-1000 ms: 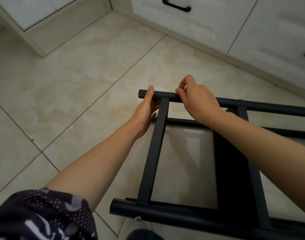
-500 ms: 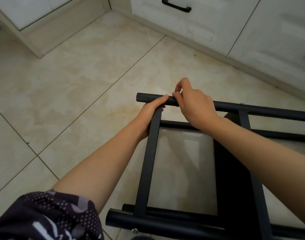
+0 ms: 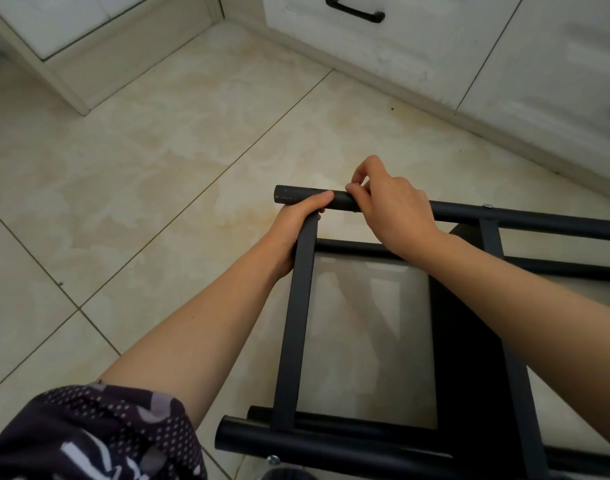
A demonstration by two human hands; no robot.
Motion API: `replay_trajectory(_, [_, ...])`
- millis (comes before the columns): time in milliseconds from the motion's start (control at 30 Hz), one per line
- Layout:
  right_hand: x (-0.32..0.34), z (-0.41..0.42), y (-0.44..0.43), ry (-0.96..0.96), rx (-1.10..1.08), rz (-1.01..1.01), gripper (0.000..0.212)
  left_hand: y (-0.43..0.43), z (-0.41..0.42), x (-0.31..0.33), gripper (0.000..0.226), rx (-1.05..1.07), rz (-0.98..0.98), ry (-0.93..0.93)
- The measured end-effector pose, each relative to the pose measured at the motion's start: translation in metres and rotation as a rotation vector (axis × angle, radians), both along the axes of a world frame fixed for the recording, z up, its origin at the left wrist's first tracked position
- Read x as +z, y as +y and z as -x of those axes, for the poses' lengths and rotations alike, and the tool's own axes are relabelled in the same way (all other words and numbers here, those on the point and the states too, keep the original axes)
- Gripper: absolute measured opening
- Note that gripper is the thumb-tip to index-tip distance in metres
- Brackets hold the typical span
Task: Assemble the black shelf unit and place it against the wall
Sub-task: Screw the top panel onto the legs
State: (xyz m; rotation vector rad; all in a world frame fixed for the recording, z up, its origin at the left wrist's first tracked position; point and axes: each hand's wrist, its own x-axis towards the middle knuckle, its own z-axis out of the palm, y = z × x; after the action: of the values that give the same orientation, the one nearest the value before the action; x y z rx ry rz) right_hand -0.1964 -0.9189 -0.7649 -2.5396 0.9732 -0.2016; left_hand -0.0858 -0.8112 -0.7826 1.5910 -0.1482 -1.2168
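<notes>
You have one black shelf unit (image 3: pixel 298 323) lying on its side on the floor (image 3: pixel 140 168), with two flat cross bars joining its round tubes. Your left hand (image 3: pixel 296 233) is wrapped around the far tube (image 3: pixel 521 216) at the near cross bar's joint; your right hand (image 3: pixel 393 209) pinches that tube just beside it. Beige marbled tiles cover the floor, and white cabinets (image 3: pixel 435 53) with one whole black handle (image 3: pixel 355 10) line the far side.

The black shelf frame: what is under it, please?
Through the open bay of the black shelf frame the beige tiled floor shows. A black panel and the right forearm cover whatever lies under the right part.
</notes>
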Motion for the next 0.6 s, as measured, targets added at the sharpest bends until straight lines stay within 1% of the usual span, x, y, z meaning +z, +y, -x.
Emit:
replay_trajectory(100, [-0.001, 0.0, 0.0, -0.003, -0.012, -0.001, 0.021, 0.001, -0.002, 0.0, 0.024, -0.007, 0.02, 0.001])
replay_trajectory(200, [0.001, 0.0, -0.001, -0.025, -0.006, -0.021, 0.02, 0.003, -0.003, -0.001, 0.032, -0.022, 0.022, -0.022])
replay_trajectory(267, [0.003, 0.002, -0.001, -0.095, -0.016, -0.076, 0.018, 0.006, -0.003, 0.0, 0.033, -0.052, 0.029, -0.057])
replay_trajectory(333, [0.005, 0.004, 0.001, -0.208, -0.036, -0.138, 0.015, 0.013, -0.004, -0.001, 0.033, -0.098, 0.029, -0.126])
replay_trajectory(467, [0.006, 0.012, 0.014, -0.308, -0.065, -0.143, 0.005, 0.035, 0.001, 0.001, 0.047, -0.22, 0.057, -0.262])
replay_trajectory(600, [0.013, 0.034, 0.047, -0.43, -0.069, -0.17, 0.006, 0.072, 0.016, 0.012, 0.07, -0.323, 0.116, -0.297])
